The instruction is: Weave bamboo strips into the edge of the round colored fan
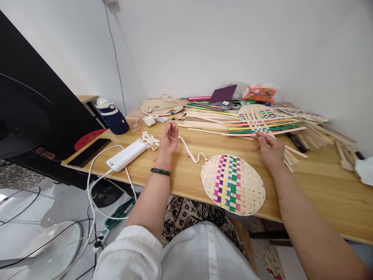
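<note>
My left hand is raised above the table, palm turned up, its fingers curled together; what they hold, if anything, is too small to see. Close behind it stands a small thread spool. My right hand is closed in a pinch in front of a woven piece with loose strips; whether it touches that piece I cannot tell. Between my hands an oval woven mat with pink, purple, yellow, blue and green checks lies at the table's front edge. White tape trails from its edge toward my left hand.
Flat strips are heaped at the back, near a purple booklet and an orange packet. A black marker lies right. On the left are a white power brick, a phone and a blue jug.
</note>
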Demonstrator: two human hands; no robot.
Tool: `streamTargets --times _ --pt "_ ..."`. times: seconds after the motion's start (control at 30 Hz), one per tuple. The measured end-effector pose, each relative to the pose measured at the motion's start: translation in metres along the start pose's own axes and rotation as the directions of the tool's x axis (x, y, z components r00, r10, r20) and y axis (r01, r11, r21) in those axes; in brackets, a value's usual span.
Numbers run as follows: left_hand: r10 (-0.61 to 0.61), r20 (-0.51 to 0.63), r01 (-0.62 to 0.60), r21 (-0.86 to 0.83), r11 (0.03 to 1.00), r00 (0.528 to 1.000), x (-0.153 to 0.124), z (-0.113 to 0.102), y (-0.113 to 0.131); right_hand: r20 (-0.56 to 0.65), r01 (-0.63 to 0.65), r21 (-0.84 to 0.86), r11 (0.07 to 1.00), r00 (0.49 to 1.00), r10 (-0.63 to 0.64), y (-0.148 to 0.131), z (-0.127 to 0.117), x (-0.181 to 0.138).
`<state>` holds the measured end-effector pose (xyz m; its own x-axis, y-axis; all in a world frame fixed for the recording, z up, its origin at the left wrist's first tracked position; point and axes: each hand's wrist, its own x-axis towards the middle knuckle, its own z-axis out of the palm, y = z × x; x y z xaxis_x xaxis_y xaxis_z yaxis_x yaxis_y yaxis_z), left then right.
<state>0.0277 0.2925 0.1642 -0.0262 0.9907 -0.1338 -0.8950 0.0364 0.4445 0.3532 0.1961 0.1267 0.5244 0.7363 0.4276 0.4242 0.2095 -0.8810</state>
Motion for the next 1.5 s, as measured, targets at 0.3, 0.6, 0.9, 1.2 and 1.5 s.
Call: streamTargets --times 0.3,0.6,0.9,1.2,1.5 --pt "0.078 0.004 -0.078 -0.044 0.996 0.997 0.003 -0.002 0.006 -0.074 0.01 -0.051 0.999 0.997 -0.014 0.008 0.0 0.005" --pt "0.182 -0.023 -0.184 -0.107 0.977 0.983 0.01 -0.009 0.022 -0.116 0.045 0.044 0.998 0.993 -0.039 0.011 0.001 0.007" --pt "0.179 -0.027 -0.181 -0.105 0.978 0.983 0.013 -0.012 0.019 -0.128 -0.014 0.058 0.998 0.992 0.021 0.006 -0.001 0.009" --pt "0.117 -0.005 -0.117 -0.043 0.992 0.993 0.006 -0.004 0.011 0.112 0.063 -0.427 0.902 0.994 -0.016 0.004 0.007 -0.003" --pt "-0.023 0.035 0.018 0.129 0.991 0.999 -0.003 0.001 -0.002 0.184 0.047 -0.481 0.875 0.982 0.049 0.003 0.021 -0.006"
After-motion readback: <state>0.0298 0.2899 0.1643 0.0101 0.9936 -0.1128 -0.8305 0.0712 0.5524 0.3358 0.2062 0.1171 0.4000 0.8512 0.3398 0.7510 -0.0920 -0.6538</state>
